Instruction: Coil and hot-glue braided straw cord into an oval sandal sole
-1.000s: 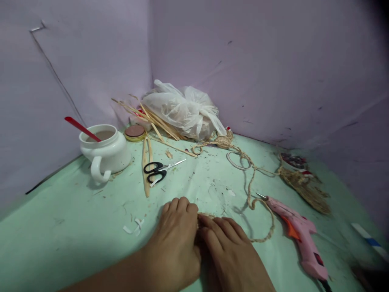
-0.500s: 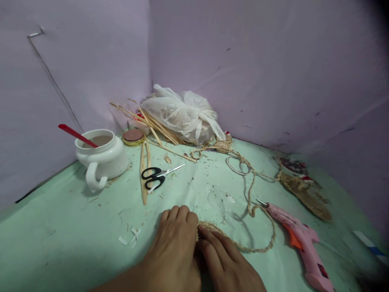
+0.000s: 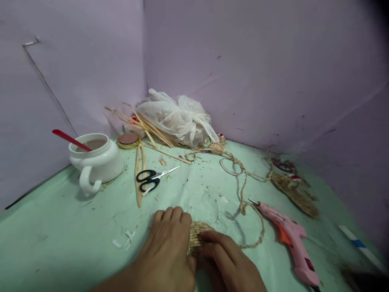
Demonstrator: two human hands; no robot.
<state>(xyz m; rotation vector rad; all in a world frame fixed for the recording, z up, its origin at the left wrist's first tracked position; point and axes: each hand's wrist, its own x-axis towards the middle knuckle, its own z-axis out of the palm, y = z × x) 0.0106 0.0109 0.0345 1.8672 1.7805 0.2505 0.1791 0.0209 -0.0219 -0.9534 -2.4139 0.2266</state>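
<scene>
Tan, ridged fibre work (image 3: 196,235) lay on the green counter (image 3: 82,239) between 2 hands. The left hand (image 3: 172,245) rested palm down along 1 side, fingers together; the right hand (image 3: 231,259) bent its fingers against the other (whether either pinched it, I could not tell). A rope (image 3: 263,229) curved near a pink glue gun (image 3: 288,235).
</scene>
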